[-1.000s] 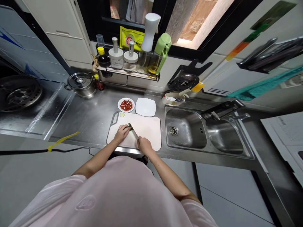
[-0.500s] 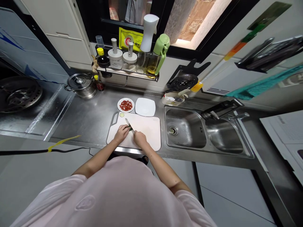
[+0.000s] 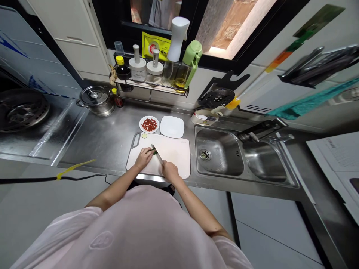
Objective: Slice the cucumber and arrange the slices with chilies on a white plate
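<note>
My right hand [image 3: 170,171] is shut on the handle of a kitchen knife [image 3: 157,154], whose steel blade slants up to the left. Its edge rests at a small green vegetable [image 3: 154,151], possibly cucumber. My left hand [image 3: 144,158] holds that piece down on a white cutting board [image 3: 176,158] with a grey handle. A pale green round slice [image 3: 144,136] lies near the board's far edge. Beyond the board are a small round plate of chopped red chilli [image 3: 149,124] and a bare white square plate [image 3: 172,126].
A steel double sink [image 3: 217,151] lies right of the board. A lidded steel pot [image 3: 97,101] stands on the steel counter [image 3: 98,138] at left, beside a gas burner [image 3: 22,112]. A rack of bottles and jars [image 3: 151,85] runs along the back.
My right hand and the knife have come back toward me since half a second ago, returning close to their position a second ago. My left hand has stayed on the vegetable.
</note>
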`<state>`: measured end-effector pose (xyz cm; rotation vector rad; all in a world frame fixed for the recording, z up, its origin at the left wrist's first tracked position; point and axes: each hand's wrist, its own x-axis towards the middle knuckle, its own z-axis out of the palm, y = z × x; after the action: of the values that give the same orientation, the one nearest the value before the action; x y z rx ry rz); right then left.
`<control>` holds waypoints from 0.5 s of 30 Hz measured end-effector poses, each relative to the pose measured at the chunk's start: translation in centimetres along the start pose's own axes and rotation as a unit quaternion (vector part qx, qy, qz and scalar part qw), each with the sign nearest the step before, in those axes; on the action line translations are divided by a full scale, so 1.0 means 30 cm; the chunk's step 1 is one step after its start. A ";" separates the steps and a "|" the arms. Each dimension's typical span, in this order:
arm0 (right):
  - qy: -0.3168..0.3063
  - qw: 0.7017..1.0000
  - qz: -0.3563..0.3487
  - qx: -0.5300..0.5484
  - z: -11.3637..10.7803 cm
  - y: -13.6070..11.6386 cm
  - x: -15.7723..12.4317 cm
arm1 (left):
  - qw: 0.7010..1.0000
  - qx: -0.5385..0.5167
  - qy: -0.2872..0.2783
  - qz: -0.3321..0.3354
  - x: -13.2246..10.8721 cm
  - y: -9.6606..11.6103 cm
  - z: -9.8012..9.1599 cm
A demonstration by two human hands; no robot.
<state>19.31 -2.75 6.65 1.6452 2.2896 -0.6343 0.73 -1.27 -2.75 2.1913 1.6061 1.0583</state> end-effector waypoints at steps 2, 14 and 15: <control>-0.009 1.000 0.007 -0.004 0.013 0.010 -0.022 | 1.000 -0.002 0.000 0.000 0.002 0.003 -0.001; -0.015 1.000 0.002 -0.012 0.008 -0.013 0.026 | 1.000 0.001 -0.004 0.001 0.002 0.002 -0.002; -0.015 1.000 0.003 -0.012 0.002 -0.018 0.031 | 1.000 0.003 -0.003 0.001 0.002 0.002 -0.002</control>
<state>18.49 -2.14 6.27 1.6199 2.2627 -0.6238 0.74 -1.26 -2.65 2.1985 1.6066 1.0465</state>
